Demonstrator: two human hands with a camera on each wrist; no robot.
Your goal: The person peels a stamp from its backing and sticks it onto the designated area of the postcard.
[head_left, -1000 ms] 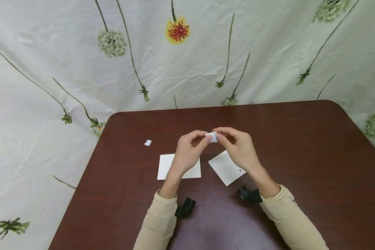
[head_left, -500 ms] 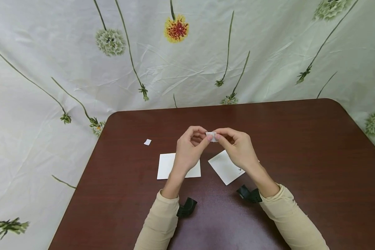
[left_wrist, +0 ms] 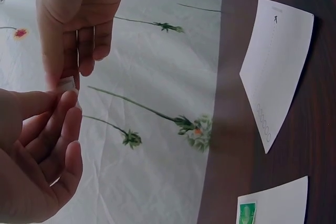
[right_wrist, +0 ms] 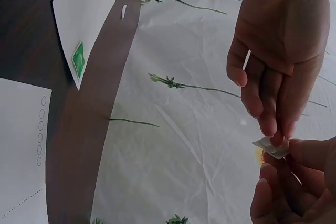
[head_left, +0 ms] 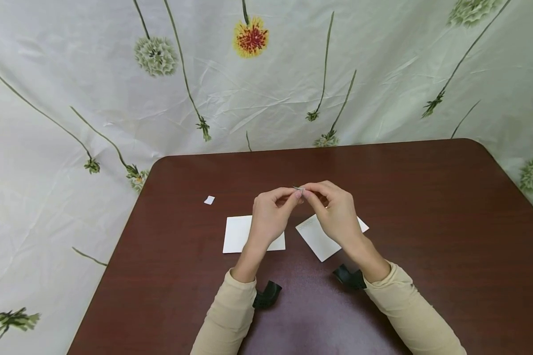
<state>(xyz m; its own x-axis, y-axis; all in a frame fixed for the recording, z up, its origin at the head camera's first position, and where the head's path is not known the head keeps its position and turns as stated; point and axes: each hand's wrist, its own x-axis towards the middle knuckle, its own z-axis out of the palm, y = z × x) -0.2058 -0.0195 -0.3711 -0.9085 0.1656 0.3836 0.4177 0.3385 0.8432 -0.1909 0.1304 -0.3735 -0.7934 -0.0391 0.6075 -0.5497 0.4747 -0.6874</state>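
Observation:
Above the table, my left hand [head_left: 266, 217] and right hand [head_left: 336, 217] meet fingertip to fingertip. Both pinch a small stamp-sized piece of paper [right_wrist: 277, 149] between thumb and forefinger. From the head it appears nearly edge-on; in the right wrist view it looks bent, with a pale greenish-white face. Fingers cover much of it. Below my left hand lies a white envelope [head_left: 237, 233], partly hidden, with a green stamp [left_wrist: 247, 213] on one corner. Under my right hand a second white envelope [head_left: 316, 237] lies at an angle, printed with ovals and a dotted line.
A small white scrap of paper [head_left: 209, 200] lies on the dark red-brown table [head_left: 426, 212], left of the hands. Behind the table's far edge hangs a pale floral cloth [head_left: 284, 88]. Black wrist mounts [head_left: 267, 295] protrude inward from the sleeves.
The small piece of paper has tipped from showing its white face to nearly edge-on. My right hand has shifted slightly left, and the fingertips have come closer together.

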